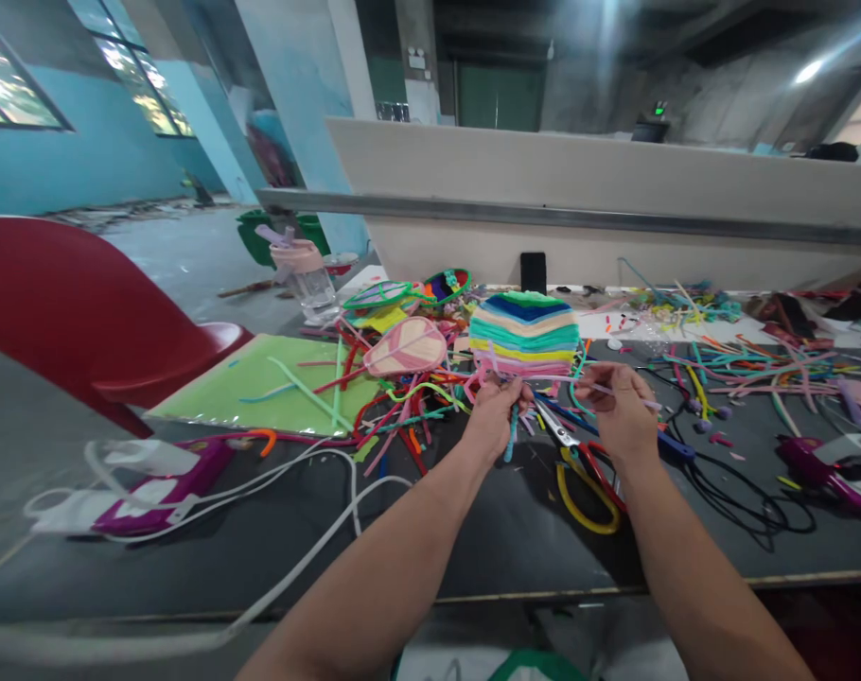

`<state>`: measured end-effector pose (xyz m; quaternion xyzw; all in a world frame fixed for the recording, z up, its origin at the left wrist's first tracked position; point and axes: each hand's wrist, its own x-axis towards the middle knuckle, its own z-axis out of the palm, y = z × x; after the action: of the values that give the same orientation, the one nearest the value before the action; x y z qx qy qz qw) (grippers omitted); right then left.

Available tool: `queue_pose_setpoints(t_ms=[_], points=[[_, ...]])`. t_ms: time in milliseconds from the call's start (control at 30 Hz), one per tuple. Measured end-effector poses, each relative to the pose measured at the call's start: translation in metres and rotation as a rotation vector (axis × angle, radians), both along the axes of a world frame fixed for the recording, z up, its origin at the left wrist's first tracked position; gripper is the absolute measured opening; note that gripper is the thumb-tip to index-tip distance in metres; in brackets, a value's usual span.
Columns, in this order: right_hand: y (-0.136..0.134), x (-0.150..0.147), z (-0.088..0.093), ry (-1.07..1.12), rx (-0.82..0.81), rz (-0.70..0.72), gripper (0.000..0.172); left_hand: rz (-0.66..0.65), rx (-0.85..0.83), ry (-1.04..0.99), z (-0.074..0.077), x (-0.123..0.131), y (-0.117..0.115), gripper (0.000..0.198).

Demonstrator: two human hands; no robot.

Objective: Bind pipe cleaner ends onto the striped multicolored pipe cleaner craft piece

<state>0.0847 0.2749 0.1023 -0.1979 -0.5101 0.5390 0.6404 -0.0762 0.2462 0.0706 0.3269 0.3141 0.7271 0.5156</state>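
While the left hand (498, 409) pinches a lilac stem (554, 378) just below a striped panel (524, 331), the right hand (621, 413) grips the same stem farther right, its fingers closed near the free end. Whether the left fingers also catch the panel's lower edge, I cannot tell. The stem's long axis runs crosswise, nearly level, its tip pointing right and slightly toward the person. Above the dark, smooth counter (501, 544), the panel faces the person, wider than tall, with a rounded top; its fuzzy bands of green, navy, cream, teal, yellow and pink run side to side. A short blue-green stem (510, 437) hangs below the left hand. Metal-bladed scissors (561, 432) with yellow and red handles lie between the hands, blades angled away to the left. Left of the panel, a pink-and-cream petal shape (406, 346) tapers leftward.
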Motion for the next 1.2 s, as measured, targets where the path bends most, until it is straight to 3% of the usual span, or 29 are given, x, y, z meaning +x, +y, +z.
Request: queue_pose_setpoints(t_ms=[267,500,633,700,867,967,1100,1200], points=[[0.002,-0.001,-0.013,-0.04,-0.057,0.022,0.026,0.024,-0.006,0.057,-0.005,-0.002,0.003,0.026],[-0.008,0.001,-0.008,-0.371,0.118,0.047,0.026,0.022,-0.022,0.061,-0.006,0.0,0.002,0.025],[-0.011,0.0,-0.009,-0.356,0.148,0.09,0.022,0.049,-0.019,0.078,-0.006,0.001,0.003,0.027],[-0.011,-0.001,-0.009,-0.403,0.179,0.058,0.024,0.047,-0.009,0.079,-0.008,0.001,0.004,0.028],[-0.003,-0.011,0.0,-0.864,0.431,-0.231,0.038,0.0,-0.005,0.095,-0.012,0.003,0.007,0.028],[0.004,-0.022,0.007,-0.985,0.522,-0.223,0.038,-0.02,-0.003,0.081,-0.012,0.005,0.006,0.028],[0.008,-0.033,0.017,-0.854,0.458,-0.181,0.019,-0.054,0.018,0.118,-0.011,0.006,0.003,0.027],[0.007,-0.034,0.026,-0.677,0.306,-0.163,0.022,-0.088,0.011,0.124,-0.01,0.005,0.002,0.029]])
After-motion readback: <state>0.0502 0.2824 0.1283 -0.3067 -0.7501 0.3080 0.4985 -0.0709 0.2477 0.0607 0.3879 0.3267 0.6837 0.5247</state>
